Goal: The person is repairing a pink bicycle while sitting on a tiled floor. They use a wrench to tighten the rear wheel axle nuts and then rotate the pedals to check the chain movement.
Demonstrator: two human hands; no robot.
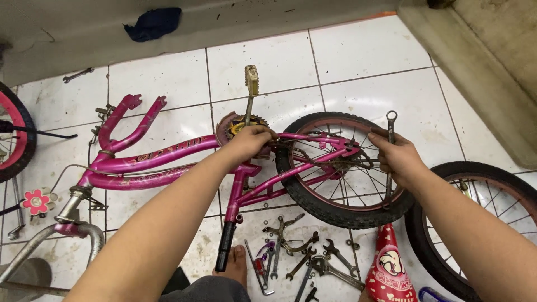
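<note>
A dark blue crumpled cloth (153, 23) is lying on the grey ledge; a small steel spanner (78, 74) is resting on white floor tiles (358, 50); a red patterned cone (391, 268), possibly a cap, is standing nearby.

Looks like an informal bike repair spot on a house floor, not a proper workshop; grimy white floor tiles (358, 50) edged by a concrete step (475, 61); stripped pink kid's bike frame (162, 156) upside down; loose wheel (481, 223); spanners and brake parts (302, 251) scattered on the tiles; no bench, work done barefoot at ground level.
</note>
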